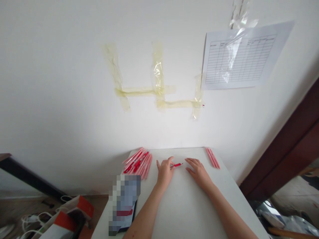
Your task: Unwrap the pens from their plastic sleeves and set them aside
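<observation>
My left hand pinches a small red pen over the white table, its dark pointed end aimed right. The rest of the pen is hidden by my fingers. My right hand is just to the right of that point, palm down with fingers stretched out and apart, holding nothing. Left of my left hand lies a pile of slim pink pens, with several red pieces among them. A small row of pink pens rests near the back right corner of the table.
The white table stands against a white wall with yellowed tape and a printed sheet. A blurred-out flat device lies at the table's left edge. Orange-white boxes and cables are on the floor at left.
</observation>
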The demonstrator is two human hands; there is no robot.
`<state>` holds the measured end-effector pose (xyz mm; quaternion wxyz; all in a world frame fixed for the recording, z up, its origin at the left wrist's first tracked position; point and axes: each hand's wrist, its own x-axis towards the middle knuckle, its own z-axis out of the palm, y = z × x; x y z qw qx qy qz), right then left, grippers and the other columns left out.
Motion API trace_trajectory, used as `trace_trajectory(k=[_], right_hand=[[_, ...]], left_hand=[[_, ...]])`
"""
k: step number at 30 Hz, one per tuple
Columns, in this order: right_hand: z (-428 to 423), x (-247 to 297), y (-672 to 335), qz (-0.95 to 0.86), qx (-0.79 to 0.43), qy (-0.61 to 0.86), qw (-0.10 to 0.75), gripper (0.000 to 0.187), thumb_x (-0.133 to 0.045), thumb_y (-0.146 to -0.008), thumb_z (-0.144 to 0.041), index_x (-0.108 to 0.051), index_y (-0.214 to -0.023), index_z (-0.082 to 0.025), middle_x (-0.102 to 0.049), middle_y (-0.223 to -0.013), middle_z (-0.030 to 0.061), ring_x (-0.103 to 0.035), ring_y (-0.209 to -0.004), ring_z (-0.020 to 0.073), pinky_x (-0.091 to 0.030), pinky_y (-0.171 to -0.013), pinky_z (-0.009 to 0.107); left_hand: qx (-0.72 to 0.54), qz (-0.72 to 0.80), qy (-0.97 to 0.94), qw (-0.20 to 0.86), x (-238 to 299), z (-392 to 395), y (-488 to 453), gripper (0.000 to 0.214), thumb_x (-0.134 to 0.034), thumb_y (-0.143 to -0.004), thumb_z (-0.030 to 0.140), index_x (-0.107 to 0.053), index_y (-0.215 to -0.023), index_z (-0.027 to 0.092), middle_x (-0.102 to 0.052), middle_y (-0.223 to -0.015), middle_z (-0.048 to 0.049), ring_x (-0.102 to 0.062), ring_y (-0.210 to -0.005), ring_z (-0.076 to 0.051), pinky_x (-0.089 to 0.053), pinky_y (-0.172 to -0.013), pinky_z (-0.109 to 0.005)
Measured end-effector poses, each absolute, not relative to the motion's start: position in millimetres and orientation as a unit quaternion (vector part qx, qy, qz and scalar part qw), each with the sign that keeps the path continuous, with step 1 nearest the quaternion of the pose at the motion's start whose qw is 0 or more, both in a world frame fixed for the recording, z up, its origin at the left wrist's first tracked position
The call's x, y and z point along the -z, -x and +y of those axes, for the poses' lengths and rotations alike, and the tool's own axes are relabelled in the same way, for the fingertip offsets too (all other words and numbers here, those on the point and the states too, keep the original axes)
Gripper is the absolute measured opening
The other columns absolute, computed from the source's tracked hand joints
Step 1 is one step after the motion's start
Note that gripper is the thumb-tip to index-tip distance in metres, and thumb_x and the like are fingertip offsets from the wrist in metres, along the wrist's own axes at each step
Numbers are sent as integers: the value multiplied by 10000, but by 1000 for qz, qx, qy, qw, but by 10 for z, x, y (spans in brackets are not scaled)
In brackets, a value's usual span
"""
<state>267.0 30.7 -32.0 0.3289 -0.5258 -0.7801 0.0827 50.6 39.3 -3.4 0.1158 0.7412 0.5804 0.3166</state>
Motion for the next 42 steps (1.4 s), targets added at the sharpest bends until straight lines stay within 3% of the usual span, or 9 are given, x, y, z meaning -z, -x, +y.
trace_trajectory(k=[6,13,18,23,28,31,36,42], right_hand=[[324,378,-2678,-790,-51,517,325,249,-545,-966,-302,-734,-1128,-300,-641,-1264,85,-552,-1210,258,-493,-1001,452],[326,394,-2666,-796,-32,514,319,221,-607,-932,-282,-740,-1104,-324,-657,-1202,73,-569,-1174,262,-498,-966,437],[319,374,-2669,-782,-24,527,332,163,-646,-907,-317,-725,-1035,-254,-670,-1140,93,-602,-1103,267,-521,-920,422],[306,365,-2657,-771,-10,533,348,255,-621,-927,-315,-688,-1171,-283,-650,-1165,95,-597,-1107,264,-523,-917,416],[297,349,-2642,-783,-31,517,344,183,-585,-945,-288,-759,-999,-299,-662,-1122,81,-585,-1101,255,-504,-936,423],[308,341,-2665,-775,-51,518,358,196,-582,-943,-292,-778,-948,-294,-667,-1108,86,-580,-1092,260,-503,-932,425],[337,361,-2723,-739,-92,536,399,221,-570,-946,-335,-784,-974,-290,-664,-1105,94,-573,-1084,271,-502,-941,437],[355,394,-2730,-727,-122,530,419,291,-527,-968,-407,-750,-1106,-282,-653,-1120,104,-552,-1122,276,-484,-999,456]], left_hand=[[-330,561,-746,142,64,389,-547,531,-661,-816,96,-529,-1287,302,-759,-984,28,-635,-1113,-193,-58,-1208,-657],[-347,539,-754,144,104,405,-540,570,-685,-798,108,-521,-1305,310,-763,-963,30,-630,-1126,-194,-50,-1212,-649],[-344,537,-756,149,114,408,-542,593,-697,-787,115,-516,-1318,308,-765,-962,28,-631,-1133,-199,-45,-1209,-656],[-345,521,-763,164,91,393,-548,594,-699,-786,115,-519,-1317,313,-768,-966,28,-623,-1149,-198,-34,-1209,-656],[-348,504,-773,169,86,394,-557,588,-699,-788,107,-532,-1311,314,-767,-957,35,-618,-1142,-187,-45,-1212,-643],[-344,514,-770,156,80,401,-541,518,-708,-801,139,-580,-1268,322,-763,-986,23,-617,-1125,-195,-58,-1201,-662],[-319,534,-777,94,40,411,-475,215,-724,-822,228,-724,-1006,341,-745,-1045,17,-600,-1121,-219,-11,-1181,-696],[-321,532,-780,75,-9,409,-448,156,-724,-836,274,-749,-963,362,-746,-974,22,-603,-1076,-211,15,-1179,-695]])
